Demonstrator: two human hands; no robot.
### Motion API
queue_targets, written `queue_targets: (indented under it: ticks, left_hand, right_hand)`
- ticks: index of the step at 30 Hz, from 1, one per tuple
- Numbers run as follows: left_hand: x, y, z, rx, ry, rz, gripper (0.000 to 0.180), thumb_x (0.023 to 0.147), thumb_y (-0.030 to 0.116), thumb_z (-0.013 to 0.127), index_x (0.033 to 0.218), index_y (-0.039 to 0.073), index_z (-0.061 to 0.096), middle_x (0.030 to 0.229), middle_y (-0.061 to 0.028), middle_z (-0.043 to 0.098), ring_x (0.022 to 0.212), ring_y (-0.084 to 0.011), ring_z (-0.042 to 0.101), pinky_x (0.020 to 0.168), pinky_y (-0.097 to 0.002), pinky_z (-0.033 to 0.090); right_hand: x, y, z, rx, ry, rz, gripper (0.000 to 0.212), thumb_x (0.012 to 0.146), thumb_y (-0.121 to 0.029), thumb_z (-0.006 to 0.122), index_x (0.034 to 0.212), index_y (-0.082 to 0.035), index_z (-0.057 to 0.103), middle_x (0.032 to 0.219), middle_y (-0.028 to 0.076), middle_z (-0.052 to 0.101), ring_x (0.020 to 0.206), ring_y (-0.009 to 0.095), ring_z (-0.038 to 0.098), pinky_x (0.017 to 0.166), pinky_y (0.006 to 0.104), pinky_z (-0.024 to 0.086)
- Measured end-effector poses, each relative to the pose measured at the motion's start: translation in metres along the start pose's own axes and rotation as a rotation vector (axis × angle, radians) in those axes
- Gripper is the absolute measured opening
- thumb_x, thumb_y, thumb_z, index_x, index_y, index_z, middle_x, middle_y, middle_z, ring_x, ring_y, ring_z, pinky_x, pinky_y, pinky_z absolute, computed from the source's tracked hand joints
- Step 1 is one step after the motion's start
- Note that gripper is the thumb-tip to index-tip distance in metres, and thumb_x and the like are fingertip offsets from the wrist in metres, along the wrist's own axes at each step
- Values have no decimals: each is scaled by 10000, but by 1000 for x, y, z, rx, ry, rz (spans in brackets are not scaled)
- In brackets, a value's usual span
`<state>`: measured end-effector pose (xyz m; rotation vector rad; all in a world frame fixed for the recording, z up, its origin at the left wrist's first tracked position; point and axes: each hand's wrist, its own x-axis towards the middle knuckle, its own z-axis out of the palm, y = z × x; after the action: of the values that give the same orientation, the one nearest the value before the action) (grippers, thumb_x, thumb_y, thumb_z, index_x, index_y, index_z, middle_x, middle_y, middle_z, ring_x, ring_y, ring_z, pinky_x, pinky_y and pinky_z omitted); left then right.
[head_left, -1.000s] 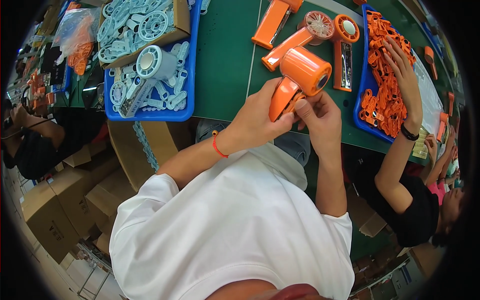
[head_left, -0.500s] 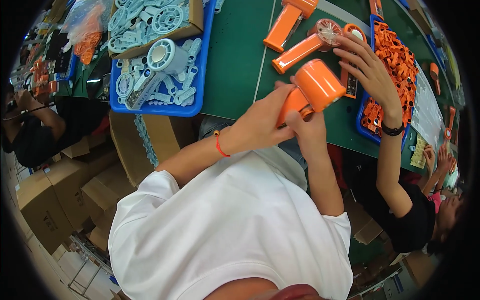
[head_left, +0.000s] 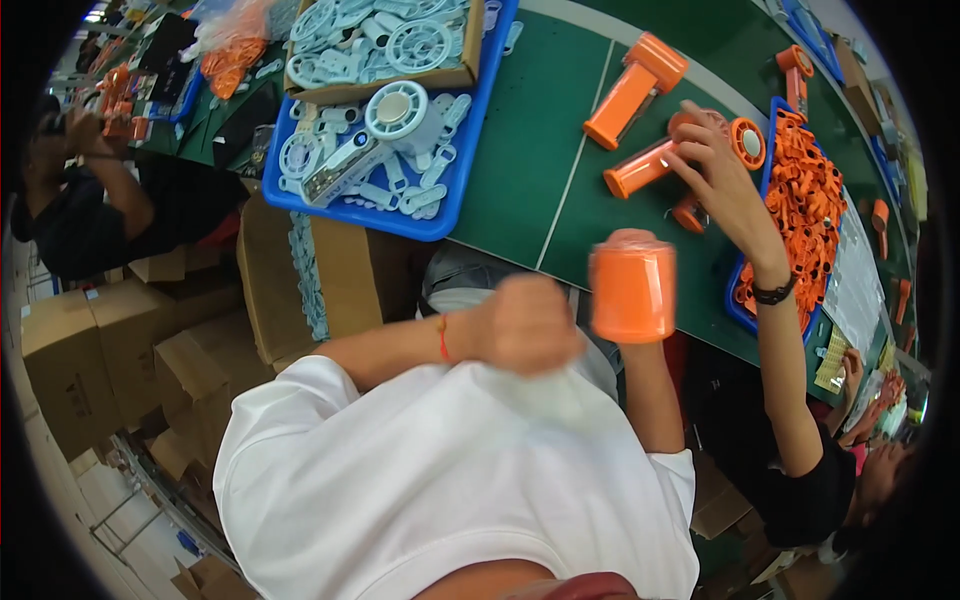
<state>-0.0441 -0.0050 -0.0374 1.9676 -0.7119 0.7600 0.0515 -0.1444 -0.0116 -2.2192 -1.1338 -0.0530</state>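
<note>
My left hand (head_left: 528, 325) is curled into a blurred fist in front of my white shirt. Whatever is inside it, if anything, I cannot make out. To its right, a little apart, is an orange handheld fan (head_left: 634, 292), its rounded housing turned toward me. My right forearm (head_left: 653, 405) runs up behind that housing; the right hand is hidden there, holding the fan. On the green table beyond lie further orange fans (head_left: 628, 95). A co-worker's hand (head_left: 722, 185) from the right is on one of them.
A blue tray (head_left: 455, 180) at left holds light-blue fan parts and a cardboard box (head_left: 390, 85) of more. At right stands a blue basket (head_left: 775, 150) of small orange parts. Open cartons (head_left: 310, 270) sit below the table's near edge at left.
My left hand has come off the orange fan and moved down and left, closing into a fist. The fan has dropped toward me and turned. The co-worker's hand has closed in on a fan.
</note>
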Motion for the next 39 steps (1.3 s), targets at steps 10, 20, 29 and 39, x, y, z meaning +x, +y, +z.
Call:
queue_targets:
  ticks: [10, 20, 29, 39]
  left_hand:
    - [35, -27, -4, 612, -348, -230, 492, 594, 316, 749, 989, 74, 581, 929, -33, 536, 940, -226, 497, 833, -440, 407]
    - [33, -29, 13, 807, -253, -143, 358, 606, 171, 682, 932, 54, 595, 836, -38, 535, 831, -247, 511, 743, -401, 409]
    - [38, -20, 8, 616, -286, -375, 443, 596, 163, 714, 1017, 90, 596, 983, -13, 572, 919, -236, 501, 789, -381, 378]
    - [42, -22, 8, 613, -338, -423, 405, 596, 185, 711, 981, 99, 615, 967, -6, 569, 913, -232, 500, 771, -371, 387]
  right_hand:
    - [-19, 21, -8, -147, -178, 144, 674, 612, -50, 732, 1233, -46, 469, 1150, 104, 519, 1090, 270, 474, 905, 378, 370]
    - [-35, 31, 8, -97, 88, 54, 608, 593, -22, 733, 1167, -59, 536, 1126, 91, 548, 1034, 268, 515, 904, 383, 368]
    - [-32, 31, 2, 6, 41, 29, 432, 757, -184, 643, 1156, -53, 545, 1117, 82, 554, 1035, 265, 504, 918, 389, 343]
    - [-33, 43, 8, -101, 78, -80, 412, 854, -284, 555, 1158, -7, 538, 1116, 108, 567, 1012, 278, 524, 888, 398, 375]
